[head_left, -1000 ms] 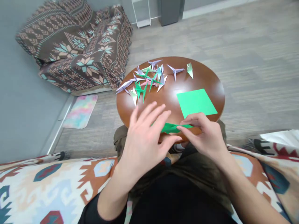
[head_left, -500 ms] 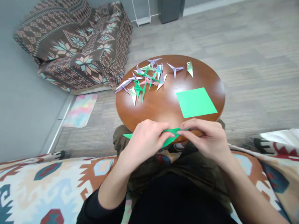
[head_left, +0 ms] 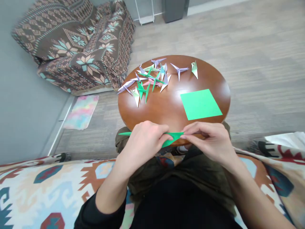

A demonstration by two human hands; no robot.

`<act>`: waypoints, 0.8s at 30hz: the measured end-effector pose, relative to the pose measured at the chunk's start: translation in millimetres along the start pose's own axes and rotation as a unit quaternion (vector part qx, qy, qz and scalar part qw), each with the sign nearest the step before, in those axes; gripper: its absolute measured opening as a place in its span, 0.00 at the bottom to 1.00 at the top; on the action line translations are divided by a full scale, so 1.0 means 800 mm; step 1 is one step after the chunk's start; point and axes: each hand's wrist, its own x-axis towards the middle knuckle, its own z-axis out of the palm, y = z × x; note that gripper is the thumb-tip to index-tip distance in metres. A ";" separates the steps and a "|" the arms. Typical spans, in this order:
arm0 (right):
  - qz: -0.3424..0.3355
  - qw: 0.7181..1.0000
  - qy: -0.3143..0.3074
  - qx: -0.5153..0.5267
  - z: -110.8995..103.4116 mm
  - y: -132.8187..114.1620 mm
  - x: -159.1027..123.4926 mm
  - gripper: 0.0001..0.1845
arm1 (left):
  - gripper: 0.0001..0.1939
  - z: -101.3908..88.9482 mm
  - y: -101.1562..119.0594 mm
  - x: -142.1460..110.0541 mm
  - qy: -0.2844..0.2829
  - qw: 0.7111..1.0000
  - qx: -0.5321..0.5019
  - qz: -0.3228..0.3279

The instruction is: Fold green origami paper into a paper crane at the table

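Both hands pinch one folded green paper [head_left: 173, 137] at the near edge of a round wooden table [head_left: 171, 105]. My left hand [head_left: 145, 141] is closed over its left half, and a thin green point sticks out past it to the left. My right hand [head_left: 212, 141] grips the paper's right end with fingertips pressed together. A flat green paper square [head_left: 200, 104] lies on the table just beyond my right hand. A pile of folded paper cranes [head_left: 150, 79] in purple, green and pink sits at the table's far left, with a lone purple crane [head_left: 179, 69] and a pale green one [head_left: 194, 68] farther right.
A couch with a brown patterned blanket [head_left: 76, 44] stands at the back left. A pastel mat [head_left: 82, 111] lies on the floor left of the table. I sit on a seat covered in a bright patterned fabric [head_left: 47, 187]. A white shelf frame [head_left: 145, 12] stands far back.
My left hand, open and raised above the paper a second ago, has come down and closed on the folded green paper. The paper now lies flatter and narrower between both hands.
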 end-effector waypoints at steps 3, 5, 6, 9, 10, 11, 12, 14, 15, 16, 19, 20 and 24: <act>0.033 0.999 0.020 0.011 -0.006 0.007 -0.003 0.06 | 0.08 -0.004 -0.005 -0.002 0.013 1.000 0.013 -0.018; 0.062 0.997 0.024 0.042 -0.005 0.008 -0.004 0.04 | 0.08 -0.006 -0.004 -0.003 0.011 0.999 0.024 -0.027; 0.077 0.994 0.021 0.068 -0.003 0.008 -0.004 0.06 | 0.08 -0.007 -0.003 -0.003 0.006 0.999 0.029 -0.029; 0.102 0.984 0.010 0.147 0.010 0.002 -0.005 0.15 | 0.08 -0.008 0.005 -0.004 -0.009 0.999 0.027 -0.020; 0.104 0.981 0.013 0.163 0.014 -0.001 -0.005 0.14 | 0.08 -0.007 0.007 -0.004 -0.011 1.000 0.018 -0.013; 0.108 0.979 0.018 0.173 0.018 -0.004 -0.005 0.11 | 0.09 -0.006 0.009 -0.005 -0.012 1.000 0.007 -0.006; 0.111 0.977 0.023 0.180 0.021 -0.007 -0.005 0.08 | 0.09 -0.005 0.010 -0.005 -0.013 1.000 -0.005 0.000; 0.120 0.973 0.031 0.194 0.024 -0.011 -0.005 0.04 | 0.10 -0.003 0.011 -0.006 -0.013 0.999 -0.031 0.009; 0.126 0.971 0.034 0.200 0.024 -0.013 -0.004 0.04 | 0.10 -0.003 0.010 -0.006 -0.013 0.999 -0.044 0.011; 0.131 0.969 0.036 0.204 0.023 -0.013 -0.004 0.04 | 0.10 -0.002 0.009 -0.006 -0.013 0.998 -0.057 0.011; 0.138 0.969 0.046 0.201 0.022 -0.014 -0.003 0.05 | 0.10 0.000 0.006 -0.007 -0.018 0.995 -0.094 0.006; 0.136 0.970 0.049 0.197 0.022 -0.014 -0.003 0.05 | 0.10 0.000 0.005 -0.007 -0.019 0.994 -0.104 0.005; 0.146 0.970 0.048 0.190 0.022 -0.013 -0.003 0.05 | 0.10 0.001 0.003 -0.006 -0.018 0.992 -0.127 0.004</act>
